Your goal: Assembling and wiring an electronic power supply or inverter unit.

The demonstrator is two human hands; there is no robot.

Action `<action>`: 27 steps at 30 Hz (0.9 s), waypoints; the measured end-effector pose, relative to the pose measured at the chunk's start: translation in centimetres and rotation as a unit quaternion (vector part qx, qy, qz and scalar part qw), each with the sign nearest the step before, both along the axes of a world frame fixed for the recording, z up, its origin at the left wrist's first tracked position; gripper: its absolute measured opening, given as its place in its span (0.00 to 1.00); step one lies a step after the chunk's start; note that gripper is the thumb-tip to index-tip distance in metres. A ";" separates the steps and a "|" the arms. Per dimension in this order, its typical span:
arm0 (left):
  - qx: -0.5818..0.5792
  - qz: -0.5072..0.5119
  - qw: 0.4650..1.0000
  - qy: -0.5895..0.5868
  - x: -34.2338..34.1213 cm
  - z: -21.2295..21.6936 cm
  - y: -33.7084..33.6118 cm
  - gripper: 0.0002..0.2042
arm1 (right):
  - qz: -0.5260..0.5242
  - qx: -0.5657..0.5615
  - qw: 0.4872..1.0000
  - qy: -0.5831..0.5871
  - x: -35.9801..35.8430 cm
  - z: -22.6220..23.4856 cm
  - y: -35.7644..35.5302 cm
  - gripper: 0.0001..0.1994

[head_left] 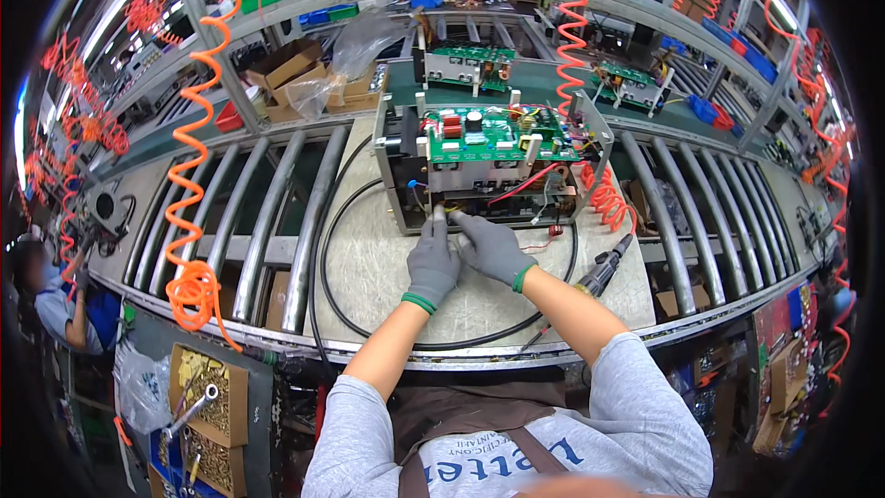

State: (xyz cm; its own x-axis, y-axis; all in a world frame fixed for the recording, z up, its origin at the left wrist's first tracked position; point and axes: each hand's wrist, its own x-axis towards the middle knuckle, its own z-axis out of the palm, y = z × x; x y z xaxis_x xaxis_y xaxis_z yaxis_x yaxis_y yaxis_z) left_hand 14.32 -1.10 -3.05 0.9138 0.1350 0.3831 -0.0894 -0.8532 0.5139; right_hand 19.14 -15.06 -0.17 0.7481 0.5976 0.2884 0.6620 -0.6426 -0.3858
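Observation:
A metal-framed electronic unit [403, 206] stands on the worktop [461, 314], with a green circuit board [498, 138] across its top. Grey gloves with green cuffs cover both hands. At the unit's lower front left edge, my left hand [433, 263] points its fingers inward, held together. My right hand [493, 249] meets it from the right, fingers bent in a pinch. The fingertips come together beside thin wires; whatever lies between them is too small to make out. A red wire [525, 184] slants across the unit's front, and a blue disc part [413, 183] sits left of the fingertips.
A thick black cable [334, 300] loops over the worktop around my hands. Right of them lies a power screwdriver [601, 267] on a coiled orange hose [608, 198]. Metal rollers [267, 221] flank the worktop. Another coiled hose [189, 212] hangs left. Boxes of screws [217, 397] stand lower left.

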 end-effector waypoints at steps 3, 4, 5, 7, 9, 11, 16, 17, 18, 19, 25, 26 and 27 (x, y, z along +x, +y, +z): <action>0.030 0.066 0.997 0.022 1.1 -0.1 -1.4 0.31 | -0.016 0.018 1.000 0.009 1.4 -0.4 0.6 0.25; 0.034 0.055 0.998 0.025 1.4 0.6 -1.6 0.31 | -0.027 0.021 0.999 0.012 1.7 0.4 0.8 0.25; 0.050 0.059 0.993 0.090 1.6 1.5 -1.9 0.29 | -0.029 -0.003 0.997 0.078 1.9 1.6 1.0 0.25; 0.083 0.077 0.980 0.164 2.5 2.5 -2.3 0.27 | -0.029 -0.022 0.988 0.147 2.1 2.2 0.9 0.25; 0.112 0.067 0.978 0.166 2.7 2.9 -2.3 0.29 | -0.036 -0.001 0.992 0.118 1.9 1.0 0.0 0.25; 0.122 0.078 0.977 0.157 3.0 3.4 -1.9 0.30 | -0.012 0.094 0.994 0.059 1.3 1.4 -1.1 0.22; -0.026 0.029 0.999 -0.006 -0.5 2.5 1.2 0.27 | -0.181 0.296 0.936 0.053 0.8 3.2 -10.9 0.11; -0.102 0.057 0.991 -0.068 -1.1 2.5 1.1 0.26 | -0.228 0.323 0.918 -0.010 1.5 2.8 -13.3 0.12; -0.177 0.083 0.972 -0.127 -1.7 2.4 0.9 0.26 | -0.275 0.347 0.893 -0.072 2.0 2.2 -15.4 0.13; -0.244 0.121 0.956 -0.109 -2.2 2.2 1.0 0.31 | -0.270 0.347 0.895 -0.071 2.9 1.4 -16.7 0.13; -0.192 0.171 0.957 -0.134 0.8 0.9 -0.9 0.43 | -0.243 0.300 0.919 0.076 5.1 0.4 -16.7 0.14; -0.169 0.184 0.957 -0.144 1.4 0.9 -1.2 0.43 | -0.238 0.299 0.921 0.076 5.3 0.1 -16.4 0.14; -0.181 0.186 0.954 -0.150 1.7 0.8 -1.4 0.43 | -0.240 0.307 0.918 0.068 5.6 -0.3 -16.1 0.14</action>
